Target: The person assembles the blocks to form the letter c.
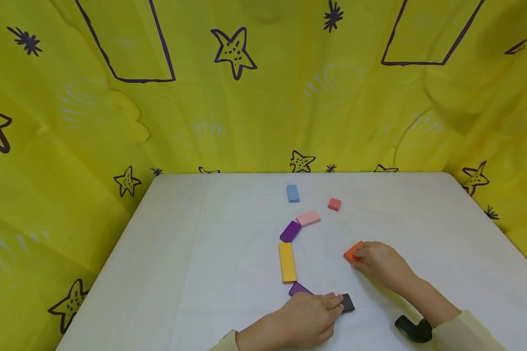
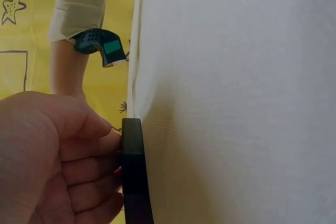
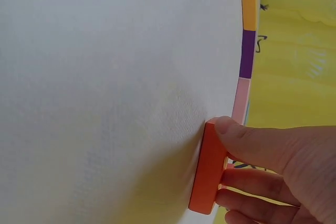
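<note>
My right hand (image 1: 384,263) holds an orange block (image 1: 351,253) on the white table, its thumb on one side of the block. In the right wrist view that orange block (image 3: 207,171) shows its long side, and the fingers lie behind it. My left hand (image 1: 305,317) rests its fingertips on a black block (image 1: 347,303), partly covering it. Seen from the left wrist, those fingertips sit along the upper face of the black block (image 2: 134,166). Just beyond the left hand lies a purple block (image 1: 299,288), partly hidden by that hand.
A curved line runs away across the table (image 1: 228,234): a yellow block (image 1: 287,263), another purple block (image 1: 291,231) and a pink block (image 1: 308,219). Farther back lie a blue block (image 1: 293,193) and a small red block (image 1: 334,204). A yellow patterned curtain (image 1: 263,107) surrounds the table.
</note>
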Available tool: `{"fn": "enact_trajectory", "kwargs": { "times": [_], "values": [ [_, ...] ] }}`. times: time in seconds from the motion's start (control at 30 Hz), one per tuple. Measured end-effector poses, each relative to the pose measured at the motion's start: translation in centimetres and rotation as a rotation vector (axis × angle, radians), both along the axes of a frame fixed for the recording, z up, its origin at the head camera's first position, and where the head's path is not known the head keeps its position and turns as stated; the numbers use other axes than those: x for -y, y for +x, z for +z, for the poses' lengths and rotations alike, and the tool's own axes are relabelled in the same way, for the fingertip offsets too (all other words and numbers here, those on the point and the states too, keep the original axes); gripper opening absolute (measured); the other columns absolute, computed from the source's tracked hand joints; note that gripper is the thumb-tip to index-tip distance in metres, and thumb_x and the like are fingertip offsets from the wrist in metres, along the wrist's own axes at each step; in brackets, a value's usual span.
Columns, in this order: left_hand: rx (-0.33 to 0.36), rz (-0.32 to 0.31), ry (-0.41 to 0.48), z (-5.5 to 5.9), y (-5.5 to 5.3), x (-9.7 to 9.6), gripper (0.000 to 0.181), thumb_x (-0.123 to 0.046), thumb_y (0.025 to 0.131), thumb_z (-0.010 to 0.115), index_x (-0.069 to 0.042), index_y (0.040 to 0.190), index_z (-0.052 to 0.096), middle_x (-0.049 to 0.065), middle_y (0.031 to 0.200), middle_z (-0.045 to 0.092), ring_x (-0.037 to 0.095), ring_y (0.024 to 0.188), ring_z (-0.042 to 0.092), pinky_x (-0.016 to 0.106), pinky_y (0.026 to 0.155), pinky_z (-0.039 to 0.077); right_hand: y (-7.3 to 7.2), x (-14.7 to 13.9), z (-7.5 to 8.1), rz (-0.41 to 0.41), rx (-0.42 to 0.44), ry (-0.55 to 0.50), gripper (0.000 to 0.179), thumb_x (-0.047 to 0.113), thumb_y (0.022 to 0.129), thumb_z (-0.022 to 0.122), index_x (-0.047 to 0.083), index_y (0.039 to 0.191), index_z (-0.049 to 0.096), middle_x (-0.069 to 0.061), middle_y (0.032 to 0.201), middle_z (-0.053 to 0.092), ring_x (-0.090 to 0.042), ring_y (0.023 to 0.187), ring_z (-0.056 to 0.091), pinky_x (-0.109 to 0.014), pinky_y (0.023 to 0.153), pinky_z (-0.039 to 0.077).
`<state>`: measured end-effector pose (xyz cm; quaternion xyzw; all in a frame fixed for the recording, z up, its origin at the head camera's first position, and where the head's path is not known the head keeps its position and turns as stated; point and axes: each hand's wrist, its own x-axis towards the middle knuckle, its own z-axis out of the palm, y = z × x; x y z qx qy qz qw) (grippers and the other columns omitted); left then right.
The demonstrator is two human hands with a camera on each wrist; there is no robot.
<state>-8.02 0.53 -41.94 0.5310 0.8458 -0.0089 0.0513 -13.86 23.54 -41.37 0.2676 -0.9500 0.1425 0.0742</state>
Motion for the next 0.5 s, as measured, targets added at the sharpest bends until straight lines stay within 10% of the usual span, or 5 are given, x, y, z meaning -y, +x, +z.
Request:
{"fn": "enact_trajectory", "kwargs": {
  "times": [0.5],
  "values": [
    [-0.047,-0.019,0.036,-0.5,0.0,0.1,0.040,-0.033,0.096,0.042,-0.016,0.131,0.053,-0.005,0.136,0.044,0.002,0.122,0.039,0.014,0.093,0.034,2.1,0.2,-0.4,0.033,-0.077,-0.018,0.018,0.009,0.063,0.081,0.005,0.078,0.071,0.003,0.076,0.066,-0.017,0.072,0.061,-0.035,0.066,0.051]
  ]
}}
